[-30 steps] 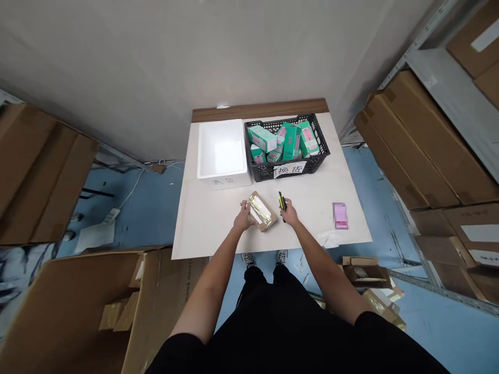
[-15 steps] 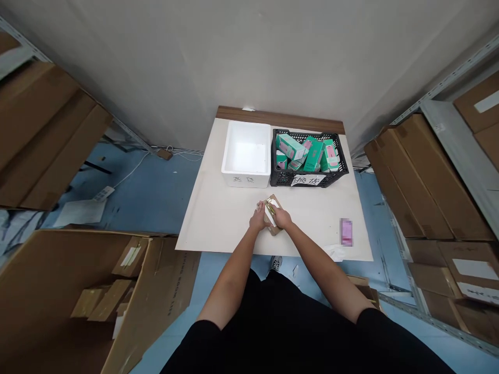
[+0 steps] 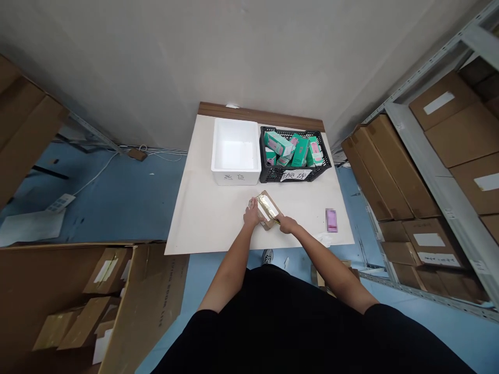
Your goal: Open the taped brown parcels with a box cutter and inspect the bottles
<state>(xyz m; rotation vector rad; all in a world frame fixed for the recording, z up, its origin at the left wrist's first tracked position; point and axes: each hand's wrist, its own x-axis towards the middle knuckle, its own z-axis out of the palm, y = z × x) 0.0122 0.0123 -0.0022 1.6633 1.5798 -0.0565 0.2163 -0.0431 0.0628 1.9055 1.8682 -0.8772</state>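
Note:
A small cardboard box [image 3: 268,206] with a white label and shiny yellowish tape lies tilted on the table [image 3: 206,218]. My left hand [image 3: 252,213] grips its left side, with the fingertips at the far left corner. At the near right corner, my right hand [image 3: 288,224] is closed around a slim yellowish tool, whose tip touches the box; its exact kind is too small to make out. Behind the box stand a white foam box [image 3: 236,177] and a black plastic crate [image 3: 268,174] holding several green-and-pink boxes [image 3: 300,151].
A pink, blurred-out item [image 3: 331,221] lies at the table's right, with crumpled white material [image 3: 324,239] near the front edge. A large open carton [image 3: 156,291] with parcels inside stands at lower left. Shelves of cartons [image 3: 393,166] line the right.
My right hand has moved from the box's upper middle down to its near right corner, baring the taped label. My left hand stays on the box's left side. The view has shifted.

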